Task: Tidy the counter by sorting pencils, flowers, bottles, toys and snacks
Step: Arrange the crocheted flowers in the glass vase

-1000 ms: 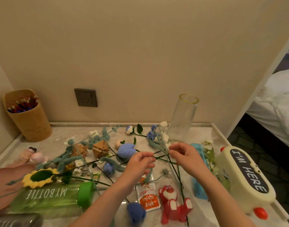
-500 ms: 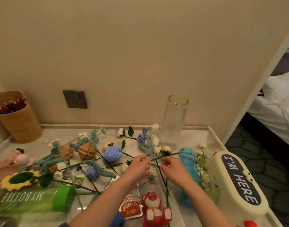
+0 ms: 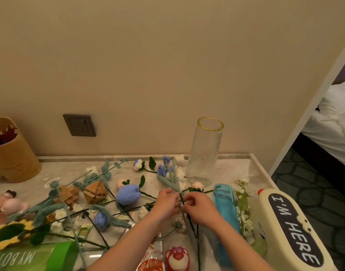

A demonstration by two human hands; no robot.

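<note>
Crochet flowers lie scattered over the marble counter (image 3: pixel 234 169). My left hand (image 3: pixel 164 204) and my right hand (image 3: pixel 200 207) meet at the counter's middle, both pinching a bundle of thin flower stems (image 3: pixel 174 179) whose blue and white blooms point toward the wall. A clear glass vase (image 3: pixel 203 153) with a gold rim stands upright just behind the hands. A blue crochet tulip (image 3: pixel 127 193) and a sunflower (image 3: pixel 9 234) lie to the left. A red bear toy (image 3: pixel 176 258), a snack packet (image 3: pixel 150 263), a green bottle (image 3: pixel 30 258) and a blue bottle (image 3: pixel 225 218) lie near the front.
A tan cup (image 3: pixel 13 153) full of pencils stands at the back left. Wooden puzzle toys (image 3: pixel 95 190) and a pink doll (image 3: pixel 8 201) lie on the left. A cream box (image 3: pixel 292 231) lettered I'M HERE sits at the right edge. A wall socket (image 3: pixel 79 125) is behind.
Both hands have drawn together around the stems and gathered them into one bundle. The view has shifted, so the objects sit further left and lower in frame.
</note>
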